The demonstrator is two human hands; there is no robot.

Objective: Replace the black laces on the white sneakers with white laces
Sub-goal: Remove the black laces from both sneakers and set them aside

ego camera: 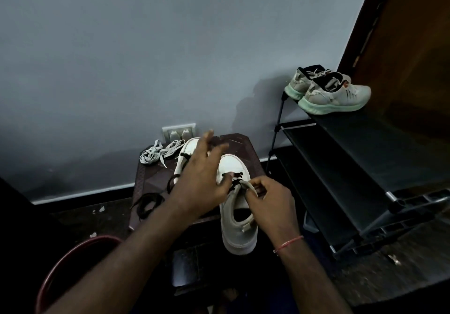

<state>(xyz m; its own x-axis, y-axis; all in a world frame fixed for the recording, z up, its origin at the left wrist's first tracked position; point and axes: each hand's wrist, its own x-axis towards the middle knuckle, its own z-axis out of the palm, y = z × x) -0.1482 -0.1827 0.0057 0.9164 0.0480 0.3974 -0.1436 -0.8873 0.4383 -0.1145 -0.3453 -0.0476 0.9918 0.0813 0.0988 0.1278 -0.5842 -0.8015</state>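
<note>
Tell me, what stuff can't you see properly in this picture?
- Head view, far sneaker: mostly covered by the left hand, whose fingertips are blurred.
- Head view, near sneaker: the right hand hides its eyelets, so how much black lace is left in it is unclear.
- Head view, red round thing: cut off by the bottom-left edge.

Two white sneakers [239, 231], two mint-soled trainers [337, 95], perhaps two white laces [155, 154], one loose black lace [148, 204]

Dim grey wall [170, 45] with a socket plate [179, 132] — dark shoe rack [353, 155] at right, brown door [414, 45] beyond.
</note>
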